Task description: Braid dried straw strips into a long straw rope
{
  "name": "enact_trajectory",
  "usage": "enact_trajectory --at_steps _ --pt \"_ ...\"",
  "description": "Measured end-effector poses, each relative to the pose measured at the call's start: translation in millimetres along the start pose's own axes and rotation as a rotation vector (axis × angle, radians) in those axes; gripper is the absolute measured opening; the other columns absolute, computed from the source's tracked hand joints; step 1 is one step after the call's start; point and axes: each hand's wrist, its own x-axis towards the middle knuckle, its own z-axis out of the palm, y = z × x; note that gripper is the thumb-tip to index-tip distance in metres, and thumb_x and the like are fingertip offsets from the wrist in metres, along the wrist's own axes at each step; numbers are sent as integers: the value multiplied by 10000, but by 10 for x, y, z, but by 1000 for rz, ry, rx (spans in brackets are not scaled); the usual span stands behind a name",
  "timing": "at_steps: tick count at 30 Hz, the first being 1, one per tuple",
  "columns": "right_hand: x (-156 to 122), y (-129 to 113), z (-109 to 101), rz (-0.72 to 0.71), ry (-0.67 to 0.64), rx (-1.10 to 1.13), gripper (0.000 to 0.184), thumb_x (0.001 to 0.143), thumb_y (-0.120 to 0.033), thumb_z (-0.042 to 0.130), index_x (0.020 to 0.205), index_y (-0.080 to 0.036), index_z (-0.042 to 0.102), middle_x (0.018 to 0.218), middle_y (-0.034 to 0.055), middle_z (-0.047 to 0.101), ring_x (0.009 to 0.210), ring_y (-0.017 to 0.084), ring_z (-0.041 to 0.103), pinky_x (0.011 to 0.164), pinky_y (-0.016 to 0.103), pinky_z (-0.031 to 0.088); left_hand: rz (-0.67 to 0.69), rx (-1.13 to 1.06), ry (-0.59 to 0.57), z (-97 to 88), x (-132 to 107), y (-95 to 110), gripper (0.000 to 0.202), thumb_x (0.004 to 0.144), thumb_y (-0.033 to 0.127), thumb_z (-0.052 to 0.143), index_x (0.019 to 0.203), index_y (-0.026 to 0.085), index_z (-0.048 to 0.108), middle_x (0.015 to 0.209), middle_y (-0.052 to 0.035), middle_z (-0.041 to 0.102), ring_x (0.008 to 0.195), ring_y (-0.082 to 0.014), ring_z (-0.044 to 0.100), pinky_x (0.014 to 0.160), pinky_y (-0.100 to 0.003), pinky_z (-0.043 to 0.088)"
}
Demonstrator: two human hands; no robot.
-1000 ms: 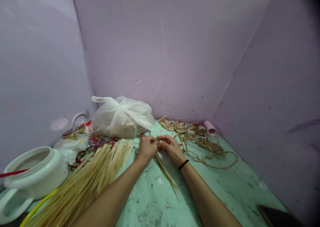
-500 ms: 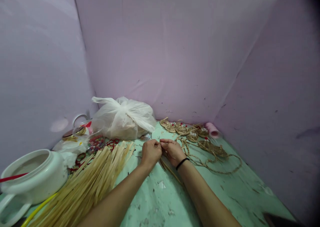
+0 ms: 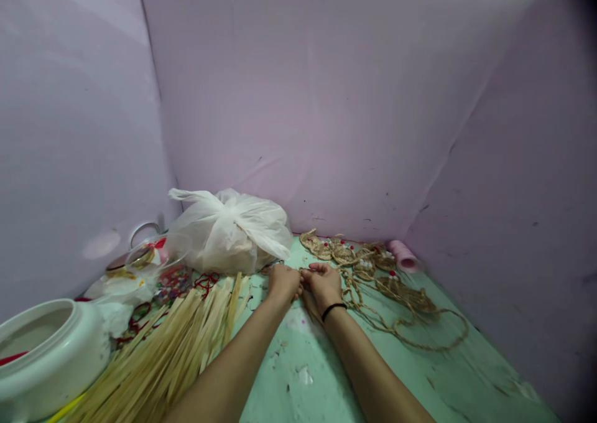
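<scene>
My left hand [image 3: 283, 282] and my right hand [image 3: 323, 282] meet at the middle of the green table [image 3: 448, 379], fingers curled and pinched together on a thin straw strand [image 3: 308, 302] that runs under my right wrist. A black band circles that wrist. A big bundle of pale straw strips [image 3: 168, 348] lies to the left of my left forearm. Braided straw rope and small woven pieces [image 3: 373, 267] lie just right of my right hand.
A tied white plastic bag [image 3: 231, 230] stands behind my hands. A white pot [image 3: 46, 354] sits at the near left, with a glass jar [image 3: 149, 255], coloured beads and red thread beside it. A pink spool [image 3: 403, 256] lies by the lilac back wall.
The view tilted up, so the hands sit lower and farther. The hanging straw strand that trailed toward me is now mostly hidden under my right wrist.
</scene>
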Motion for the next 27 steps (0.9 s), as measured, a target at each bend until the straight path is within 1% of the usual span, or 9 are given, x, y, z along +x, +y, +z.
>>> enact_trajectory --at_steps 3,7,10,13,17,19,22,24,27 --pt "24 9 22 19 -8 20 208 464 -114 620 633 -149 504 451 -38 538 409 118 538 416 215 436 -14 -19 -1 0 14 15 134 636 153 455 538 123 542 325 3 424 255 -93 359 313 -200 249" --pt "70 3 39 17 -56 -4 156 480 -104 607 621 -134 550 464 -25 557 408 119 542 413 217 441 30 -59 3 7 44 -40 142 644 148 450 524 132 524 316 8 421 240 -83 339 290 -191 224" --pt "137 9 51 33 -51 -103 151 499 -107 610 647 -129 588 469 -2 585 428 133 562 412 215 442 17 -71 -3 11 58 -53 162 656 147 439 511 135 510 309 6 418 232 -85 332 280 -193 213" --pt "198 47 58 4 -37 -231 130 517 -130 622 647 -129 622 492 22 615 455 139 582 418 203 442 -12 -59 14 10 68 -23 171 659 143 435 501 136 499 304 -1 416 230 -92 336 274 -198 213" --pt "235 119 53 -40 -26 -297 164 548 -175 621 701 -124 652 519 33 635 473 140 594 414 193 438 -20 -76 -11 -4 98 9 163 651 129 438 498 130 493 311 -3 417 250 -96 364 284 -198 244" --pt "251 108 49 -51 -33 -330 139 552 -176 616 678 -131 652 503 32 627 479 147 595 413 198 434 -12 -51 -18 -12 119 6 157 657 148 446 512 128 501 320 -6 427 257 -100 375 289 -202 257" --pt "280 -39 66 -54 -95 -463 44 529 -123 611 557 -153 626 441 37 593 485 169 590 419 216 421 -24 2 -15 -14 145 -1 165 667 180 456 521 124 510 324 -14 434 266 -110 391 295 -207 268" --pt "286 -201 97 -83 -118 -615 96 494 -61 604 487 -157 604 422 57 578 509 192 593 440 233 416 -25 22 -17 -9 153 1 167 668 187 459 524 122 514 327 -17 437 274 -112 398 301 -206 271" --pt "237 -402 130 -195 -108 -899 118 464 -18 590 457 -135 604 495 121 610 592 239 605 502 265 412 -20 66 -4 -5 153 0 162 668 192 459 532 129 520 334 -17 442 289 -116 409 317 -206 279"
